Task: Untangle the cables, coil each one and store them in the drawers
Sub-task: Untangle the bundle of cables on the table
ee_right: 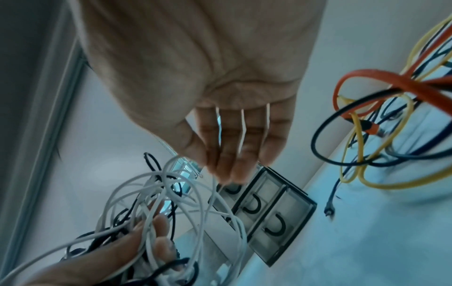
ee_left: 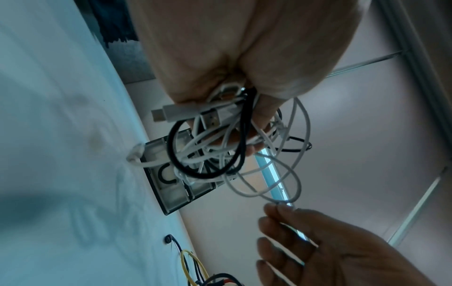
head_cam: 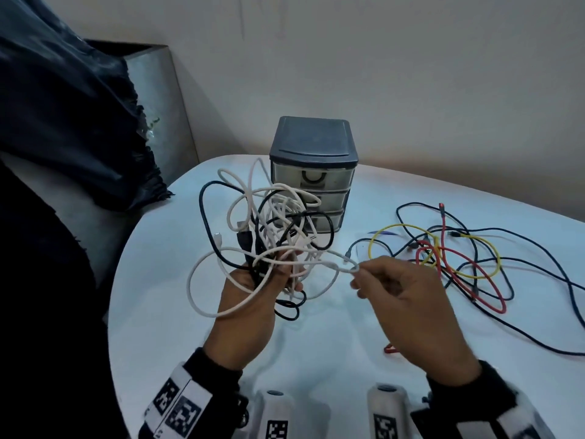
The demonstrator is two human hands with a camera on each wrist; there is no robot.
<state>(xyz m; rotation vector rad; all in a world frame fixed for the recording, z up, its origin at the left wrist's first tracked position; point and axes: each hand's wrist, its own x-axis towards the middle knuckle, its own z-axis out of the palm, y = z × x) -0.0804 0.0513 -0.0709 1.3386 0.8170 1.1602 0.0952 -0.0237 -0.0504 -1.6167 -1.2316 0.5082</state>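
- Tangle of white and black cables (head_cam: pixel 272 229) is held up above the white table (head_cam: pixel 177 312), at 9 o'clock from the table's middle, in front of the drawer unit.
- Left hand (head_cam: pixel 253 293) clenches the tangle's lower part, fingers curled round several strands (two plugs stick out of the fist in the left wrist view).
- Drawer unit (head_cam: pixel 313 172) stands at 12 o'clock, its three drawers closed.
- Right hand (head_cam: pixel 408 299) pinches one white strand (head_cam: pixel 332 264) at its fingertips, drawn out sideways from the tangle.
- Loose cables (head_cam: pixel 459 258), yellow, red and dark blue, lie on the table at 3 o'clock.
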